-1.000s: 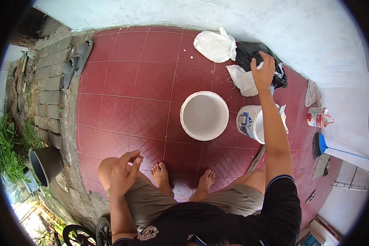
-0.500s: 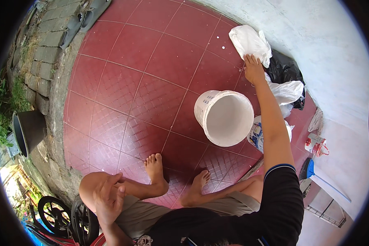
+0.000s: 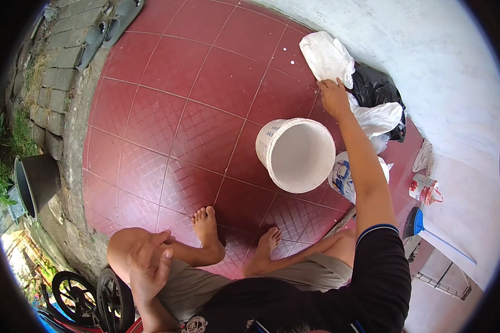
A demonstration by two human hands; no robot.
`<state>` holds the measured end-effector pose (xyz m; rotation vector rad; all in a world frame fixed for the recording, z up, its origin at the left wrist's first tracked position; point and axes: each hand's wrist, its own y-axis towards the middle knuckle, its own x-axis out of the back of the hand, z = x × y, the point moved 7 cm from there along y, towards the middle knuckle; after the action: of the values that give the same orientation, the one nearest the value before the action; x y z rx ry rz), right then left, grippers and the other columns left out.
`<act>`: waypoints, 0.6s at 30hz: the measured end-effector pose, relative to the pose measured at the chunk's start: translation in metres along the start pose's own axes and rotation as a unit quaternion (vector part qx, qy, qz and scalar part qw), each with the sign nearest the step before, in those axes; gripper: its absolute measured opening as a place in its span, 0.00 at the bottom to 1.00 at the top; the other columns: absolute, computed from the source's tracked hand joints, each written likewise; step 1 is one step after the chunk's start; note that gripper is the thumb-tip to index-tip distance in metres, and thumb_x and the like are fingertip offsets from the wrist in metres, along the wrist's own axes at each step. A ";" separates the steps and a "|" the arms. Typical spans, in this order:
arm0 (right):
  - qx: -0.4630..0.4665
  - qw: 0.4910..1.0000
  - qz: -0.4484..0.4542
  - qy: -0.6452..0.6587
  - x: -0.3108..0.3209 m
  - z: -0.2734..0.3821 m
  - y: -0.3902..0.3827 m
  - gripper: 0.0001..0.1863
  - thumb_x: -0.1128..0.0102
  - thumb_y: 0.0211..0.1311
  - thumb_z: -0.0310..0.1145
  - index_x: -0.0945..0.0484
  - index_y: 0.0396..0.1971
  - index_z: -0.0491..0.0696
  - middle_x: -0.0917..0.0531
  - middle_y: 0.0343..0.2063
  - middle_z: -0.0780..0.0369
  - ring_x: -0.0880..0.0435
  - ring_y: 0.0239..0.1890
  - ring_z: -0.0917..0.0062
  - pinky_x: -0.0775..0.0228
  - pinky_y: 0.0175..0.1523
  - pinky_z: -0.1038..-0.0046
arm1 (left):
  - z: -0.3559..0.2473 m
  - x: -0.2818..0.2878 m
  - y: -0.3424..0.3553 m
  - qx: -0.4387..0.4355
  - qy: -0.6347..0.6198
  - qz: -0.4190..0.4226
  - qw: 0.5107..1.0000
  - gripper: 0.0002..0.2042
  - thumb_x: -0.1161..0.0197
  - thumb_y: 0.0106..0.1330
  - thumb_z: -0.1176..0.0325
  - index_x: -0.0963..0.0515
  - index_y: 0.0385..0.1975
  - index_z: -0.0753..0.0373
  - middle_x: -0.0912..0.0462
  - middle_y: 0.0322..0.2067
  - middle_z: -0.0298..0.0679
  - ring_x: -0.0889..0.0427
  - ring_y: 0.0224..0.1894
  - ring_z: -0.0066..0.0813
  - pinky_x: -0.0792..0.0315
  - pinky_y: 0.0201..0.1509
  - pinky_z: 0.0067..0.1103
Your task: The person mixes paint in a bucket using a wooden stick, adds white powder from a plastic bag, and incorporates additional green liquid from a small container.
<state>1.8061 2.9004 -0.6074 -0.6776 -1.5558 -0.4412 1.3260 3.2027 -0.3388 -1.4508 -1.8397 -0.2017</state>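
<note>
1. Head view, left edge: green plants (image 3: 3,175) grow beside the grey paving (image 3: 61,61). Nearer, a dark pot (image 3: 44,180) lies tipped, mouth toward the left.
2. Near left, two black wheels (image 3: 75,297) stand side by side.
3. Far left, grey sandals (image 3: 116,25) lie where the paving borders the red floor (image 3: 205,127).
4. The left hand (image 3: 150,263) is raised by the left knee (image 3: 119,244), near left. Its fingers are half curled, with thumb and fingers apart.
5. Two bare feet (image 3: 206,230) rest on the floor, near the middle.
6. Right of the middle is the big bucket (image 3: 297,155), white, its mouth facing up and somewhat to the right.
7. Far right of the middle, the white bag (image 3: 328,55) lies on the floor by the wall (image 3: 433,72). White specks (image 3: 292,62) dot the floor just left of it.
8. The right hand (image 3: 328,91) reaches to the near end of the white bag, fingers close together. I cannot tell whether they are clamped on it.
9. Just right of the big bucket sits the small bucket (image 3: 342,176), white and blue, partly behind the right forearm (image 3: 369,175).
10. Right of the white bag, the black bag (image 3: 372,86) leans by the wall; a second white bag (image 3: 379,117) overlaps its near side.
11. Farther right come a pale cloth (image 3: 424,157), a red-and-white can (image 3: 424,188) and, nearer, a blue broom (image 3: 415,222).
</note>
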 end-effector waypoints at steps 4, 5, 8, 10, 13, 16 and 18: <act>0.003 0.992 -0.122 0.038 0.045 0.004 -0.034 0.18 0.41 0.62 0.30 0.20 0.53 0.48 0.19 0.52 0.61 0.25 0.60 0.67 0.43 0.71 0.56 | -0.006 -0.008 0.016 -0.023 -0.045 -0.006 0.999 0.12 0.38 0.68 0.70 0.21 0.48 0.66 0.13 0.34 0.45 0.13 0.37 0.39 0.21 0.43 0.28; -0.006 0.991 -0.128 0.035 0.057 0.003 -0.044 0.18 0.41 0.62 0.30 0.20 0.53 0.48 0.19 0.52 0.61 0.25 0.60 0.67 0.43 0.71 0.56 | -0.008 -0.010 0.022 -0.033 -0.041 -0.005 0.999 0.12 0.38 0.68 0.70 0.21 0.48 0.66 0.13 0.34 0.45 0.13 0.37 0.39 0.21 0.43 0.28; -0.070 0.967 -0.198 0.144 0.102 -0.007 -0.084 0.12 0.37 0.61 0.32 0.17 0.45 0.48 0.18 0.45 0.60 0.21 0.52 0.65 0.35 0.62 0.59 | -0.010 -0.021 0.043 -0.030 -0.064 0.017 0.997 0.11 0.38 0.71 0.71 0.21 0.49 0.67 0.13 0.35 0.45 0.12 0.36 0.32 0.21 0.40 0.24; -0.112 0.955 -0.204 0.184 0.134 -0.009 -0.116 0.10 0.37 0.61 0.32 0.18 0.41 0.48 0.18 0.43 0.60 0.21 0.50 0.64 0.33 0.60 0.59 | -0.007 -0.032 0.060 -0.038 -0.080 0.025 0.996 0.12 0.38 0.71 0.69 0.21 0.49 0.67 0.13 0.35 0.44 0.12 0.36 0.30 0.21 0.39 0.23; -0.156 0.931 -0.232 0.234 0.188 -0.002 -0.179 0.05 0.37 0.62 0.32 0.20 0.34 0.47 0.19 0.36 0.59 0.19 0.41 0.63 0.30 0.51 0.60 | -0.012 -0.052 0.091 -0.048 -0.104 0.035 0.993 0.13 0.37 0.71 0.66 0.20 0.49 0.68 0.12 0.34 0.43 0.13 0.37 0.27 0.22 0.39 0.21; -0.241 0.870 -0.221 0.370 0.222 0.017 -0.236 0.05 0.36 0.61 0.29 0.20 0.34 0.45 0.19 0.32 0.59 0.18 0.36 0.63 0.28 0.45 0.64 | -0.026 -0.077 0.130 -0.052 -0.130 0.085 0.986 0.13 0.39 0.73 0.65 0.20 0.49 0.67 0.13 0.35 0.41 0.14 0.38 0.25 0.22 0.42 0.20; -0.236 0.850 -0.275 0.381 0.244 0.035 -0.265 0.05 0.34 0.61 0.27 0.22 0.33 0.43 0.19 0.30 0.58 0.18 0.33 0.65 0.26 0.41 0.67 | -0.041 -0.096 0.168 -0.073 -0.175 0.126 0.974 0.13 0.40 0.74 0.64 0.20 0.49 0.66 0.14 0.36 0.39 0.14 0.38 0.24 0.22 0.43 0.20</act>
<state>1.6057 2.7627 -0.3395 -0.3189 -0.8353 -1.3797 1.4992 3.1638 -0.4271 -1.9046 -1.9200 0.0517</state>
